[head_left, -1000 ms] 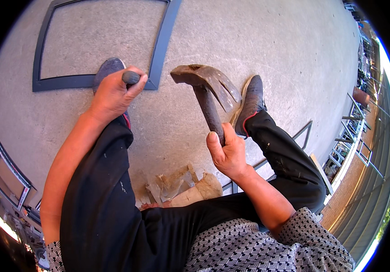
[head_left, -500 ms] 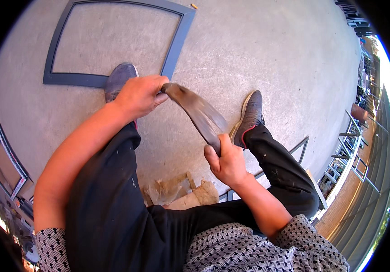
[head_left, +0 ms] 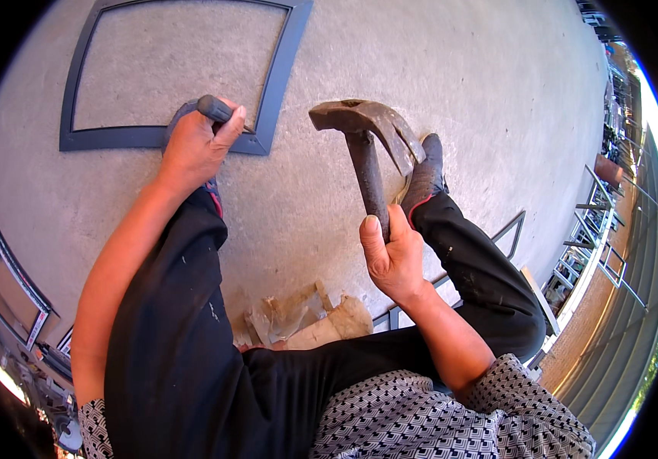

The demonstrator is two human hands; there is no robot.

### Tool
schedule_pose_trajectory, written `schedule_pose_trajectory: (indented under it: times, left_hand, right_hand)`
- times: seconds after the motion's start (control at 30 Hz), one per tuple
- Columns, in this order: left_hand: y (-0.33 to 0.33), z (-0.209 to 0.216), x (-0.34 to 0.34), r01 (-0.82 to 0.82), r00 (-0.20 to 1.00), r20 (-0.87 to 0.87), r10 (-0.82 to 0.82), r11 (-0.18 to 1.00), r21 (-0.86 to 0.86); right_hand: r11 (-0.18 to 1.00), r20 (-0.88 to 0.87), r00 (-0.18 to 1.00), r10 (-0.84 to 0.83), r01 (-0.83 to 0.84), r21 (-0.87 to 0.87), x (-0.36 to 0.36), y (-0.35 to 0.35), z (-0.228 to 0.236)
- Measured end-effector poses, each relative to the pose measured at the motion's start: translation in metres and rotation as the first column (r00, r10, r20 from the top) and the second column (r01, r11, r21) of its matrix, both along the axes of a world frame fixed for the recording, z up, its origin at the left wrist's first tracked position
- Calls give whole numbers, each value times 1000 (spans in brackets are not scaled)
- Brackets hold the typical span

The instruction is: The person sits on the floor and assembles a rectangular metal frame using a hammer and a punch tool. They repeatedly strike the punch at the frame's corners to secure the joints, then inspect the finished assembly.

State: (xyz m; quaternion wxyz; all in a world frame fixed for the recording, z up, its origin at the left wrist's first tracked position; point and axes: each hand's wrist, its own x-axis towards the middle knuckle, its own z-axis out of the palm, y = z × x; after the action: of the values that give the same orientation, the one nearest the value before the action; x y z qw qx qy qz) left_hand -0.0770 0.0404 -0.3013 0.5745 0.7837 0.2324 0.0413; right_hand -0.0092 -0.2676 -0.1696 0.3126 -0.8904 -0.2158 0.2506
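Note:
My left hand (head_left: 197, 153) is closed around a screwdriver (head_left: 215, 108) with a dark, rounded handle. Its thin shaft slants toward the lower right corner of a dark grey rectangular frame (head_left: 277, 76) lying flat on the concrete. Whether the tip touches the frame I cannot make out. A worn, rusty claw hammer (head_left: 367, 172) is gripped by its handle in my right hand (head_left: 395, 260). The hammer head is raised, apart from the screwdriver, its claw pointing right near my right shoe. My left shoe, partly behind my left hand, is at the frame's lower bar.
Torn brown cardboard (head_left: 336, 321) lies on the floor (head_left: 497, 99) between my legs. Another framed piece (head_left: 15, 291) stands at the left edge. Beside my right leg are thin metal frames (head_left: 509, 233). Stacked metal parts (head_left: 585, 237) line the right side.
My hands have separated: the left went left and slightly down to the frame's corner with the screwdriver. The hammer, blurred between both hands before, now stands head-up in my right hand.

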Motion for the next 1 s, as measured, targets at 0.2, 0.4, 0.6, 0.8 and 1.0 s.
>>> schedule_pose_trajectory:
  times: [0.2, 0.4, 0.6, 0.8, 1.0]
  left_hand:
    - [-4, 6, 8, 65, 997, -45, -66, 998, -9]
    - [-5, 13, 12, 126, 985, -123, -119, 991, 44]
    - [-6, 12, 12, 159, 980, -128, -156, 987, 16]
    - [-8, 5, 11, 153, 987, -70, -147, 986, 74]
    - [-8, 6, 12, 170, 982, -91, -163, 982, 78]
  right_hand:
    - [999, -44, 999, -32, 30, -36, -2, -5, -3]
    - [999, -77, 996, -40, 38, -31, -1, -4, -4]
    - [999, -68, 997, -40, 38, -27, -2, -5, -7]
    - [999, -80, 996, -43, 40, -29, -2, -6, -9]
    - [998, -85, 996, -41, 38, -42, -2, -4, -7]
